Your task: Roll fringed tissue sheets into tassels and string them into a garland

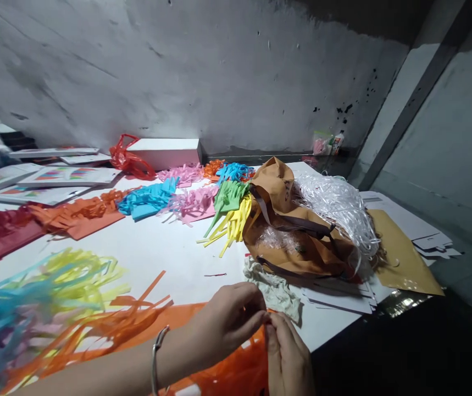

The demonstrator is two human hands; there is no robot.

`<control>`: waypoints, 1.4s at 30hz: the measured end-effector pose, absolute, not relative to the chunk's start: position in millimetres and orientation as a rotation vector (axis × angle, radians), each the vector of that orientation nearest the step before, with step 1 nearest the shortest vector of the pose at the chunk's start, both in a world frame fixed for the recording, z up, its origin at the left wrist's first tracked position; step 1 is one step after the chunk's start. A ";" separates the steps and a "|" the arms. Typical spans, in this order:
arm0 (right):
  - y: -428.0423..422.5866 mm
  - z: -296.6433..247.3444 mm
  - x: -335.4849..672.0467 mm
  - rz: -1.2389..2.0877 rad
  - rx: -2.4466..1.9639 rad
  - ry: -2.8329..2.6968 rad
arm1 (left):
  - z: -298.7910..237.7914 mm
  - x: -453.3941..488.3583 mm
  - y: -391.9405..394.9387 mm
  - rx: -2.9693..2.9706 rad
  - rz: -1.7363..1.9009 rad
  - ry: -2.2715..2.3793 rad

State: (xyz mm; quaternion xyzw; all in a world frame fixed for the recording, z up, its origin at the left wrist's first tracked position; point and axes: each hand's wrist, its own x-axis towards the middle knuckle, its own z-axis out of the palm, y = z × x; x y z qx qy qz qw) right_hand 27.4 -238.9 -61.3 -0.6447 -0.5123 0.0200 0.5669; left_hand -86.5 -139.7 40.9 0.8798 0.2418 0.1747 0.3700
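Observation:
A sheet of orange fringed tissue paper (236, 366) lies spread at the front of the table, its cut strips trailing left. My left hand (233, 319), with a silver bracelet (157, 352) on the wrist, reaches across it with fingers pinched. Against its fingertips, my right hand (289, 355) pinches the right edge of the same paper. Exactly what lies between the fingertips is hidden. To the left of the orange sheet are blurred yellow strips (87, 275) and blue strips (9, 308). Just beyond my hands sits a crumpled pale cloth (272, 289).
A brown bag (277, 187) with dark straps stands beside white shredded strands (334, 203). Several fringed bundles, including a blue one (149, 199), cross the white table (170, 258). Farther back are a white box (165, 153) and red plastic bag (131, 158). A brown envelope (400, 256) lies right.

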 end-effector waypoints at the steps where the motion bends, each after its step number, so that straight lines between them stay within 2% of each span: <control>1: -238.1 -62.2 31.6 0.063 -1.535 -1.174 | 40.9 -79.5 -133.2 2.265 0.410 0.591; 10: -245.2 -63.1 56.6 0.138 -1.572 -1.008 | -0.2 31.9 -26.3 2.527 0.446 0.552; 14: -250.5 -71.0 60.2 0.060 -1.545 -1.048 | -18.3 51.7 -12.7 2.464 0.422 0.548; 17: -254.0 -73.2 62.5 0.038 -1.556 -1.075 | -12.8 51.0 -15.9 2.358 0.432 0.519; 23: -261.7 -57.4 67.0 0.001 -1.572 -1.149 | 23.2 -1.7 -54.4 1.972 0.381 0.469; 30: -257.7 -26.6 43.8 -0.092 -1.421 -1.504 | 25.4 -112.3 -139.3 0.944 0.432 0.581; 34: -247.5 -16.0 6.2 -0.126 -1.300 -1.678 | 15.4 -145.0 -169.0 0.863 0.636 0.635; 42: -246.0 -6.7 -41.4 0.127 -1.294 -1.762 | 0.8 -184.4 -196.8 1.070 0.906 0.749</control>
